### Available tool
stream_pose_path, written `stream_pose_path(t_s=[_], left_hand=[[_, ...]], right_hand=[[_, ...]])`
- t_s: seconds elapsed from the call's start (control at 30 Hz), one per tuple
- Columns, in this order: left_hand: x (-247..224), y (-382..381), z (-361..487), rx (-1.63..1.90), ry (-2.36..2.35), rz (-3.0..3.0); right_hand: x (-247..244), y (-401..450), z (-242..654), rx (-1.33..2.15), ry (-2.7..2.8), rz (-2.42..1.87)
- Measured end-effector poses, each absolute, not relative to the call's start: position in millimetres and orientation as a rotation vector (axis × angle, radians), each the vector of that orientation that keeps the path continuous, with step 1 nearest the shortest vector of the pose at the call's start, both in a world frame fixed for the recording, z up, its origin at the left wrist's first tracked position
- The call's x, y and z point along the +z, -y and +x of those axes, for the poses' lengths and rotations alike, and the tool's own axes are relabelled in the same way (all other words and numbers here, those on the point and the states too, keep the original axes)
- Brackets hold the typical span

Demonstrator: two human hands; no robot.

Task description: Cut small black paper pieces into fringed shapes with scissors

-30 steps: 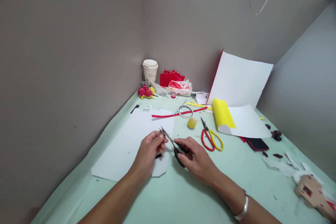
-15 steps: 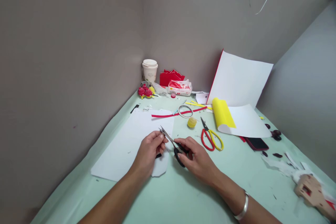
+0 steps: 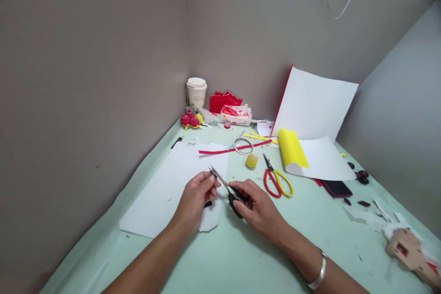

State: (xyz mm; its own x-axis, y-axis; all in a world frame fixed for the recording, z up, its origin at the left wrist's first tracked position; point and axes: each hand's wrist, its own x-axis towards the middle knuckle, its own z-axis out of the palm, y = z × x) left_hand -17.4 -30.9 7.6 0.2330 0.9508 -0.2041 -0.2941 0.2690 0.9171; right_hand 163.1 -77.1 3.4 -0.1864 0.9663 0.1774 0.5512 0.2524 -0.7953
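Black-handled scissors (image 3: 221,180) are held in my right hand (image 3: 257,204), their blades pointing up and left. The blade tips reach the fingertips of my left hand (image 3: 199,193), which is closed in a pinch on a small dark piece. A bit of black (image 3: 208,204) shows below the left fingers. Both hands are above the front right part of a white sheet (image 3: 158,197). The blades overlap the pinched piece, so its shape is hard to make out.
Red-and-yellow-handled scissors (image 3: 277,181), a yellow coil (image 3: 251,161) and a tape ring (image 3: 243,146) lie beyond my right hand. Farther right are yellow corrugated paper (image 3: 292,148), a phone (image 3: 336,188) and a glue gun (image 3: 406,250). A cup (image 3: 197,93) stands at the back.
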Motion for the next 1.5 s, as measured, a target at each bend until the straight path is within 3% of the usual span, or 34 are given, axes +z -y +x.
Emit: stream_pose_path(t_s=[1.5], left_hand=[[11.6, 33.8, -15.9, 1.037, -0.957, 0.871]], right_hand=[[2.3, 76.4, 162.0, 0.751, 1.824, -1.396]])
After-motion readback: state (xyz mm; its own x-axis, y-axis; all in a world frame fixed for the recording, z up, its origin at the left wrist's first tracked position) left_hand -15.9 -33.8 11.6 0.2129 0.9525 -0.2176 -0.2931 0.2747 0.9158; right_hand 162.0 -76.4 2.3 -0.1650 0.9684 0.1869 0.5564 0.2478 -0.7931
